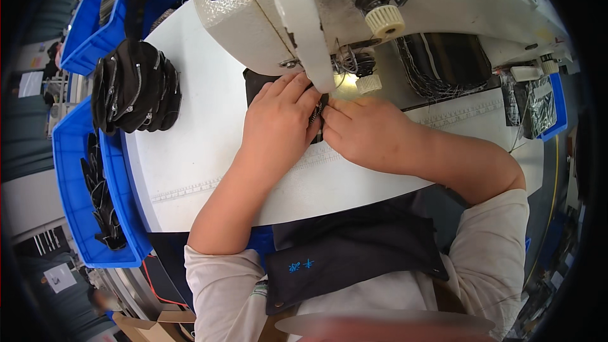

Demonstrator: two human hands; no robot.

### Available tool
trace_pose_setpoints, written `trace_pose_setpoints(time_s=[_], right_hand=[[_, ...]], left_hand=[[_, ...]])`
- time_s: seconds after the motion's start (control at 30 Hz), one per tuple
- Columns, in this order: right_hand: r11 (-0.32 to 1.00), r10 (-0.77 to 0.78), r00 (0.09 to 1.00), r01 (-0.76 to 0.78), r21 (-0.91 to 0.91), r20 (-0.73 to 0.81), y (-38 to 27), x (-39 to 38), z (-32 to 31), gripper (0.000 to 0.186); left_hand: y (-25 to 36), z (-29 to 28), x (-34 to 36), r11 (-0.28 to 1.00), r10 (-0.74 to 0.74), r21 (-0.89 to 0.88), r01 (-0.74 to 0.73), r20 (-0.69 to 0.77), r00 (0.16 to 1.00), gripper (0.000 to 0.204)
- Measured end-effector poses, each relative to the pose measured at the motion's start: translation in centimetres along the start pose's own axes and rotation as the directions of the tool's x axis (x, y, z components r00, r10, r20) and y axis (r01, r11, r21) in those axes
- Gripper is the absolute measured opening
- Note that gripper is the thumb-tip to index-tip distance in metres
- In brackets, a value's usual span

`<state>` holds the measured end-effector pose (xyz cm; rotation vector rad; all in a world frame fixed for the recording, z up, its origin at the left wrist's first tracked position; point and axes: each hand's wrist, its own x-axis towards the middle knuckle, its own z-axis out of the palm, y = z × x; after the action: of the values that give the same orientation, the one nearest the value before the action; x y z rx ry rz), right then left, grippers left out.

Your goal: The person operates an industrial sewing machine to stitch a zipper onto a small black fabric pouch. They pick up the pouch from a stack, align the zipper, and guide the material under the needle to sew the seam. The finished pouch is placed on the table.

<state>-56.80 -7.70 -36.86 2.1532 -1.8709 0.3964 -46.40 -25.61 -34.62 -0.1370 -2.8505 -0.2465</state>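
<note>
A black fabric piece with a zipper along it lies under the head of a cream sewing machine. My left hand rests over this piece, fingers bent onto it and thumb beside the zipper. From the other side, my right hand has its fingers closed at the zipper's right edge, close to the left thumb. Both hands are right below the needle area, where a small lamp glows. The machine head and my fingers hide the needle and most of the cloth between them.
On the white table, a stack of black zippered pieces stands at the left. Blue bins with dark pieces hang beyond the left edge. Striped dark fabric pieces lie under the machine arm. A ruler strip runs along the table.
</note>
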Motion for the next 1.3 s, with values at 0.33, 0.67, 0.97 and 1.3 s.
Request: trace_pose_setpoints(time_s=[0.33, 0.67, 0.97, 1.3], right_hand=[[0.989, -0.026, 0.999, 0.033, -0.143, 0.048, -1.0, -0.3, -1.4, 0.037], [0.988, 0.013, 0.991, 0.008, -0.155, 0.132, -1.9, -0.7, -1.7, 0.040], [0.985, 0.034, 0.989, -0.008, -0.173, 0.147, -2.0, -0.7, -2.0, 0.039], [0.985, 0.106, 0.994, -0.101, -0.141, 0.023, -0.7, -0.1, -0.3, 0.024]], left_hand=[[0.8, -0.7, -0.7, 0.997, -0.051, -0.054, 0.052, 0.020, 0.999, 0.040], [0.7, -0.5, -0.7, 0.997, -0.024, -0.075, 0.024, 0.001, 1.000, 0.031], [1.3, -0.2, -0.6, 0.998, -0.028, -0.052, 0.026, -0.053, 0.998, 0.029], [-0.2, 0.6, 0.3, 0.993, -0.104, -0.054, 0.102, -0.053, 0.993, 0.029]])
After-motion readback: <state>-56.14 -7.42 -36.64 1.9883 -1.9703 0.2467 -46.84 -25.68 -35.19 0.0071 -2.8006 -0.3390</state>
